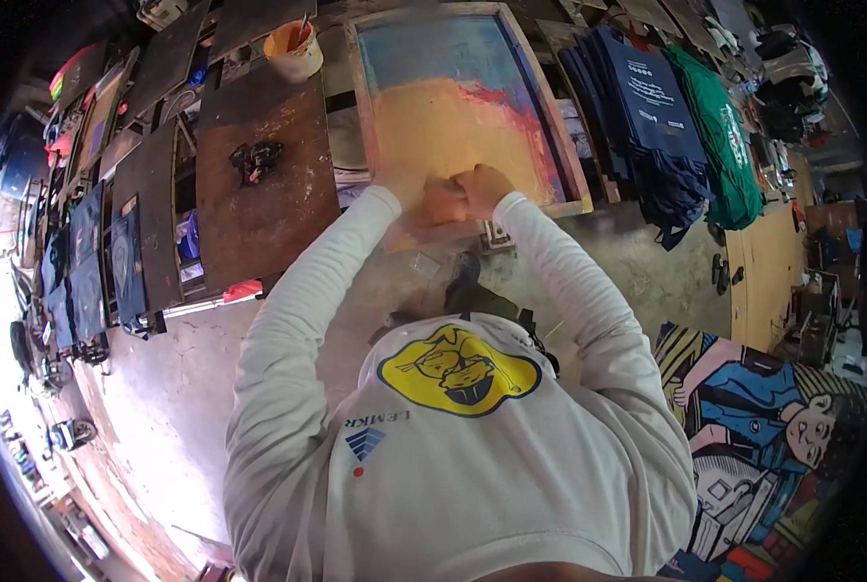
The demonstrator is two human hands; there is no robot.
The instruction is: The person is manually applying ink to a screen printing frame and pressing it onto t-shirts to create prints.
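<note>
A wooden-framed printing screen [456, 116] lies on the bench in front of me. Its mesh is blue at the far end and orange-yellow toward me, with red smears along the right side. Both my hands are over its near end. My left hand [411, 184] is smeared by motion, and its fingers do not show clearly. Beside it, my right hand [490, 188] is closed, with the fingers curled inward. Between the hands is a blurred brownish-orange patch [444, 206]; whether it is a held tool or ink on the screen, I cannot make out.
A white tub with orange inside [295, 52] stands left of the screen. Nearer me, a dark crumpled lump [256, 162] lies on a brown board [215, 209]. To the right hang stacked navy shirts [654, 107] and green shirts [719, 136]. A painted panel [763, 436] is at lower right.
</note>
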